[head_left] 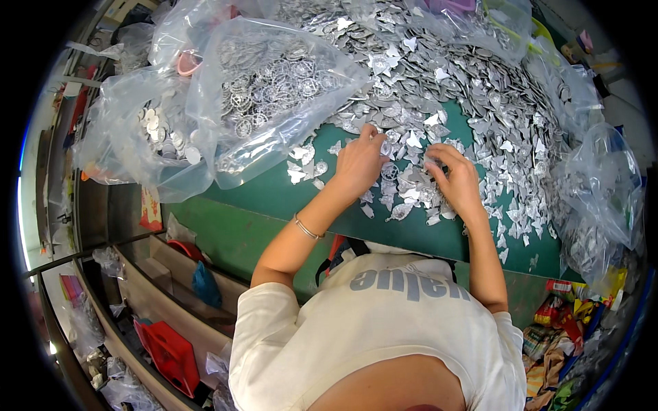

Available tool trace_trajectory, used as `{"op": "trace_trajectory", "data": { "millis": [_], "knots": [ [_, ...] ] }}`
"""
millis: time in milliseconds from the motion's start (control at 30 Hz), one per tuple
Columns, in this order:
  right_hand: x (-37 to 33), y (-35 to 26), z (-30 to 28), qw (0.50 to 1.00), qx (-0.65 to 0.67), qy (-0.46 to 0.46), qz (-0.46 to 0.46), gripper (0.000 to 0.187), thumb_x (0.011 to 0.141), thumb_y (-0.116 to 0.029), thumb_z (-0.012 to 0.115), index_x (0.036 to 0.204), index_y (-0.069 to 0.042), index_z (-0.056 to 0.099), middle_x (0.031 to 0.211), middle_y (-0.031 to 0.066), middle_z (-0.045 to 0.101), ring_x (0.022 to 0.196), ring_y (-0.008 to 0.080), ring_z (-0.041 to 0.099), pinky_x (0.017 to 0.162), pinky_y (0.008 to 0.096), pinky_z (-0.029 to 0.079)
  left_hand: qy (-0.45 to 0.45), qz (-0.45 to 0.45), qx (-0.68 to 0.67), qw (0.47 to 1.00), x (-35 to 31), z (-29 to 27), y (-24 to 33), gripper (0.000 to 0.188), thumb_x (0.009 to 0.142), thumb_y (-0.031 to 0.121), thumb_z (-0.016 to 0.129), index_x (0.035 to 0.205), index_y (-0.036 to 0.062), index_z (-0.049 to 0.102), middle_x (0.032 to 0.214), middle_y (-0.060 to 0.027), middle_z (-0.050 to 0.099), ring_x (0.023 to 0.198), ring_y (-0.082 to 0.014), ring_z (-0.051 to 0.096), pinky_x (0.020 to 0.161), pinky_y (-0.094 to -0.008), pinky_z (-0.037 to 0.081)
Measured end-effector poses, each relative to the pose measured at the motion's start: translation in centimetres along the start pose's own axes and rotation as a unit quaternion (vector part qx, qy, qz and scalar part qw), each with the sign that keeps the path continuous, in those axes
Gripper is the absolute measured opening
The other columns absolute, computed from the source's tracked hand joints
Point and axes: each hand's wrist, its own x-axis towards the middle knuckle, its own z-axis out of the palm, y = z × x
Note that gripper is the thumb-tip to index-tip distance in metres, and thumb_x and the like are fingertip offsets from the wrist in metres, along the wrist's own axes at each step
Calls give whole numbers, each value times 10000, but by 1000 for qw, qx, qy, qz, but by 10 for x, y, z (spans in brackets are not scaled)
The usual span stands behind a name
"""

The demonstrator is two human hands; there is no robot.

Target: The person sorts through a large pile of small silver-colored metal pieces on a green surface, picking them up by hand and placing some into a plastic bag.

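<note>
My left hand [360,161] is over loose silver metal pieces on the green tabletop [274,197]. Its fingers are curled together at the near edge of the large heap [493,85], and what they hold is hidden. To its right, my right hand [456,177] has thumb and fingers drawn together low over the pieces. Anything in that pinch is too small to make out. A group of flat silver pieces [404,192], with a round openwork piece [389,171] among them, lies between the hands. A few more pieces [301,168] sit left of my left hand.
A clear plastic bag of round openwork pieces [264,89] stands at the left, beside another bag holding plain discs [168,137]. More clear bags [596,185] crowd the right side. Below left are brown drawers [171,301] and a red plastic item [170,356].
</note>
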Motion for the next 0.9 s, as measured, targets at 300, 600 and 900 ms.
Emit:
{"op": "trace_trajectory", "data": {
  "millis": [300,600,900],
  "knots": [
    [-7,9,-7,985,146,11,86,122,790,-55,617,901,-13,645,877,53,618,506,91,398,474,226,332,19,-10,-57,998,-5,-15,-5,270,683,109,712,840,64,497,827,-122,577,721,-358,570,594,-403,445],
    [-4,-8,10,976,190,44,93,119,782,-59,627,893,-28,652,701,26,517,474,66,330,448,232,288,-168,-243,-740,604,-15,-22,-13,131,827,132,588,862,17,535,775,-25,538,615,-110,464,439,-211,346],
    [76,-21,58,970,-226,85,17,341,799,-345,623,827,-7,590,869,113,550,576,279,621,471,350,480,-74,-335,-803,487,-21,-14,11,127,860,127,538,950,41,512,835,-64,554,771,-169,561,420,-183,350]
  ]
}}
